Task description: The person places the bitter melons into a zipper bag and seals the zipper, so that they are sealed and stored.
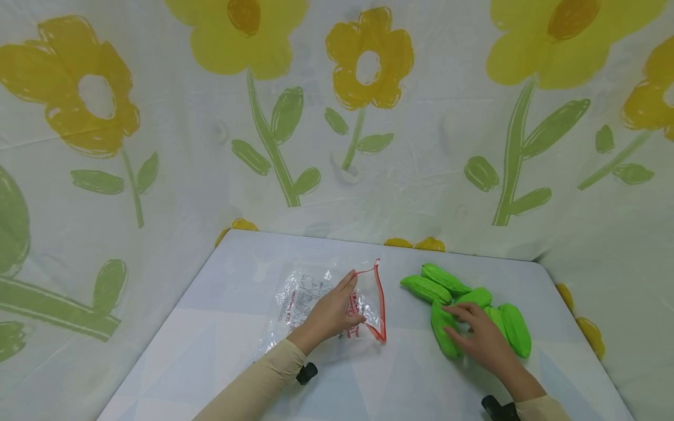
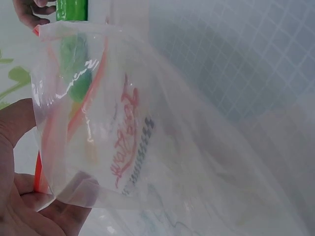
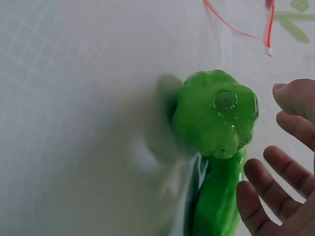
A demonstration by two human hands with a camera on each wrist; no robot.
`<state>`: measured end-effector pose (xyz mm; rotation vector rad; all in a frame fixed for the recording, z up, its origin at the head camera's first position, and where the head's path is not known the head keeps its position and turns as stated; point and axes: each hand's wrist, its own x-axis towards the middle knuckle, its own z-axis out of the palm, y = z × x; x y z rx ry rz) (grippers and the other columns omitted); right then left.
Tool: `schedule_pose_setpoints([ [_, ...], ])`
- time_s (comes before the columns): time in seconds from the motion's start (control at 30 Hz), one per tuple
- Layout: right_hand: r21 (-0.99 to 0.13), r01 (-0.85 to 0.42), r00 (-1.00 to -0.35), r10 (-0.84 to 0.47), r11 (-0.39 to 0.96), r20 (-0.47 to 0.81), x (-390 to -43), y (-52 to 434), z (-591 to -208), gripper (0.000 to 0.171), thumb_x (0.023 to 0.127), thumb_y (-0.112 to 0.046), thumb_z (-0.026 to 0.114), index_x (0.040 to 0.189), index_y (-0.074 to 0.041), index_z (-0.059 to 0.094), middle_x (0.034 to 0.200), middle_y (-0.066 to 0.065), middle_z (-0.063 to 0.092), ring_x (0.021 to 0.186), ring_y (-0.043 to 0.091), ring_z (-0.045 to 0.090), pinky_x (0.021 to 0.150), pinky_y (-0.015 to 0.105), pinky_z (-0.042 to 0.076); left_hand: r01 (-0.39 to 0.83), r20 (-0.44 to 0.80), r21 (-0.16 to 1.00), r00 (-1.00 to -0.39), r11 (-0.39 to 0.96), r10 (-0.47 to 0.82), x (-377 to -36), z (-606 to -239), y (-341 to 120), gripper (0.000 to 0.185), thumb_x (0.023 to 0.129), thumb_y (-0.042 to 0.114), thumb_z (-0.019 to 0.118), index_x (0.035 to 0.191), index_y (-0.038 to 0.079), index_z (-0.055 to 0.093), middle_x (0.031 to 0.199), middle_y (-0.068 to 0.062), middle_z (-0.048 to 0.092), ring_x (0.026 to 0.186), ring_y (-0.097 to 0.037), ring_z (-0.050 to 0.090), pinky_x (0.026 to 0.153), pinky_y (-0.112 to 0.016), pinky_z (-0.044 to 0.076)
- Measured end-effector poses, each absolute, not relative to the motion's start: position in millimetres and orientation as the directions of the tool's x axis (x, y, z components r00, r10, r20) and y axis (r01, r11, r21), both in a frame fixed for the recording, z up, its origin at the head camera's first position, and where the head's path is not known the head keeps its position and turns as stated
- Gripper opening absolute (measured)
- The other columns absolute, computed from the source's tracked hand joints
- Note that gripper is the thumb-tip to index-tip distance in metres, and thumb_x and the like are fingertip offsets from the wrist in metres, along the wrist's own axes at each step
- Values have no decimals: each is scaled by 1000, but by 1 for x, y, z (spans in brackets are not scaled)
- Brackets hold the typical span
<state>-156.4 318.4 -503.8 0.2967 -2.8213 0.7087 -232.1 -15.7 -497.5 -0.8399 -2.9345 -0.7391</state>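
A clear zip bag (image 1: 302, 292) with a red-edged mouth and red print lies on the table at centre, its mouth gaping to the right. My left hand (image 1: 332, 310) holds the bag at its mouth, fingers and thumb spread along the edge; in the left wrist view some fingers (image 2: 81, 189) show through the plastic. Several shiny green ridged gourds (image 1: 516, 330) lie grouped to the right. Over the nearest gourd (image 1: 441, 333) is my right hand (image 1: 484, 339), fingers spread. The right wrist view shows the fingers apart from that gourd (image 3: 216, 113).
The pale table (image 1: 200, 327) has rounded far corners. Behind and beside it hangs a white curtain (image 1: 421, 175) printed with yellow flowers. A dark wrist-camera piece (image 1: 306, 373) sits under the left wrist, another (image 1: 497, 407) by the right.
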Motion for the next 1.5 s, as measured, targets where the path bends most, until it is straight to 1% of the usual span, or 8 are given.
schedule_pose_setpoints([
  [0.37, -425, -196, -977, -137, 883, 165, -152, 321, -503, 50, 79, -44, 70, 123, -23, 60, 124, 6, 51, 82, 13, 60, 60, 30, 47, 496, 127, 443, -859, 747, 495, -232, -498, -15, 98, 75, 44, 74, 149, 11, 18, 156, 4, 10, 136, -20, 30, 105, -35, 34],
  [0.7, -522, -111, -993, -110, 846, 32, -154, 322, -505, 55, 80, -48, 67, 127, -23, 57, 126, 8, 54, 79, 10, 57, 64, 30, 48, 496, 128, 440, -860, 749, 494, -232, -499, -14, 98, 75, 44, 74, 149, 11, 19, 156, 3, 11, 136, -19, 29, 105, -35, 33],
  [1.0, -626, -98, -987, -157, 774, -40, -156, 319, -511, 65, 79, -49, 67, 136, -25, 47, 130, 9, 50, 78, 10, 53, 64, 27, 45, 497, 128, 446, -859, 745, 497, -233, -500, -14, 98, 75, 44, 74, 149, 10, 20, 156, 3, 10, 137, -20, 28, 105, -36, 33],
  [1.1, -628, -137, -982, -187, 766, -13, -157, 316, -515, 66, 80, -47, 68, 137, -24, 46, 131, 10, 50, 88, 16, 54, 70, 33, 47, 497, 125, 442, -859, 747, 497, -233, -501, -14, 98, 75, 44, 74, 149, 10, 20, 156, 3, 10, 137, -19, 27, 106, -36, 33],
  [1.2, -629, -182, -977, -209, 756, 32, -159, 310, -518, 65, 80, -47, 68, 137, -24, 47, 133, 11, 50, 105, 26, 54, 81, 45, 47, 492, 118, 443, -860, 749, 496, -233, -501, -14, 98, 75, 44, 74, 149, 10, 20, 156, 4, 9, 137, -19, 27, 106, -35, 32],
  [1.27, -632, -202, -975, -213, 748, 59, -161, 306, -521, 65, 79, -46, 69, 136, -24, 47, 133, 9, 51, 112, 28, 52, 86, 48, 45, 490, 115, 446, -861, 749, 495, -232, -500, -14, 98, 75, 44, 74, 149, 10, 20, 156, 4, 9, 137, -19, 27, 106, -36, 32],
  [1.37, -658, -194, -976, -209, 727, 58, -164, 301, -523, 65, 78, -45, 70, 136, -25, 48, 130, 6, 53, 100, 22, 57, 80, 40, 49, 493, 117, 446, -859, 747, 498, -233, -499, -14, 98, 75, 44, 74, 149, 10, 20, 156, 2, 11, 137, -20, 28, 106, -36, 33],
  [1.5, -711, -140, -982, -190, 689, 9, -170, 294, -525, 63, 78, -43, 71, 135, -27, 48, 124, 3, 55, 77, 12, 56, 63, 27, 47, 498, 120, 441, -857, 746, 501, -232, -499, -14, 98, 75, 45, 74, 149, 10, 20, 156, 1, 12, 137, -20, 28, 106, -36, 33],
])
